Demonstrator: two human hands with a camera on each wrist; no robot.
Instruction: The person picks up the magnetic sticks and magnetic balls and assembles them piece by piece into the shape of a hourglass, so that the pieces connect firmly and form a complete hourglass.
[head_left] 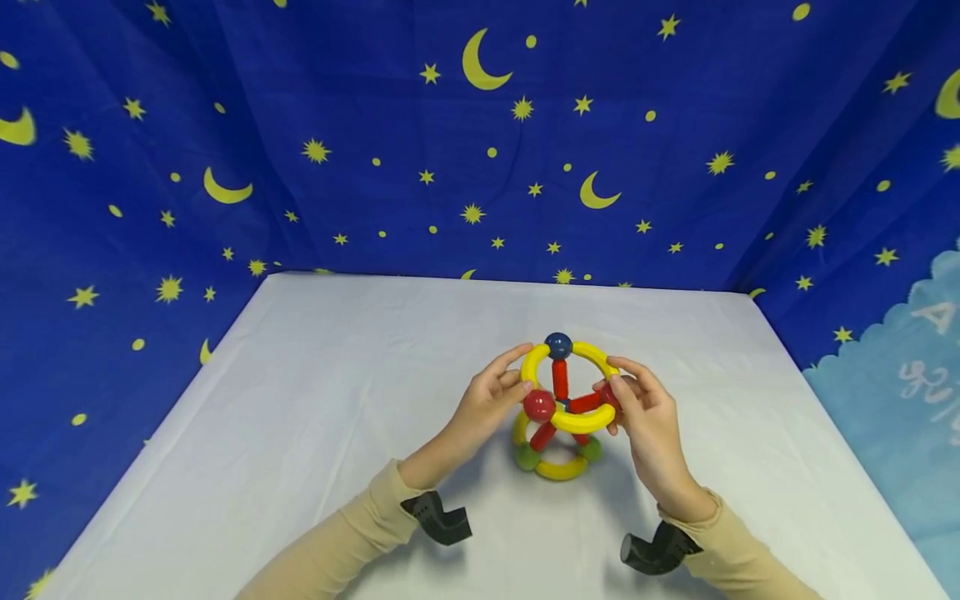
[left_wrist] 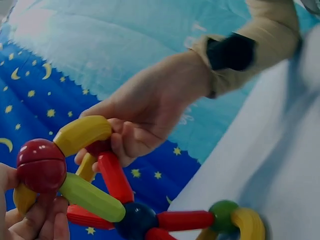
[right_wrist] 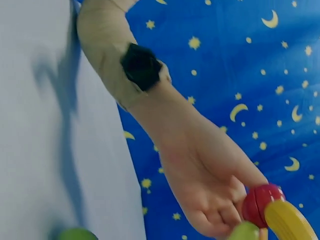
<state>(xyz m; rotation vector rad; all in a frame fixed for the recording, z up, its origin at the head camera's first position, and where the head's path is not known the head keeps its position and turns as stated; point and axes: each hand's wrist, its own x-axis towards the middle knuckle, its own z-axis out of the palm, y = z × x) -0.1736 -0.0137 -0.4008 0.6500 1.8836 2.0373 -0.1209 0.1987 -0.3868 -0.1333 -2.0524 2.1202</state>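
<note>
A ball-and-rod construction toy stands between my hands. Its upper ring joins yellow curved rods [head_left: 583, 422], a navy ball [head_left: 558, 345] and two red balls [left_wrist: 42, 165]. Straight red rods [head_left: 560, 379] and a light green rod [left_wrist: 93, 197] lead to a navy centre ball [left_wrist: 136, 220]. Below is a smaller-looking ring with green balls [head_left: 527, 456] and a yellow curved rod [head_left: 561, 471]. My left hand [head_left: 486, 407] pinches the upper ring by the left red ball. My right hand [head_left: 654, 423] grips it around the right red ball, partly hiding that ball. Whether the lower ring touches the table cannot be told.
The white-covered table [head_left: 360, 358] spreads around the toy. Blue cloth with yellow moons and stars [head_left: 405, 125] hangs behind and at the sides. A light blue cloth [head_left: 900, 392] hangs at the right. Black wrist mounts [head_left: 438, 518] stick out from both sleeves.
</note>
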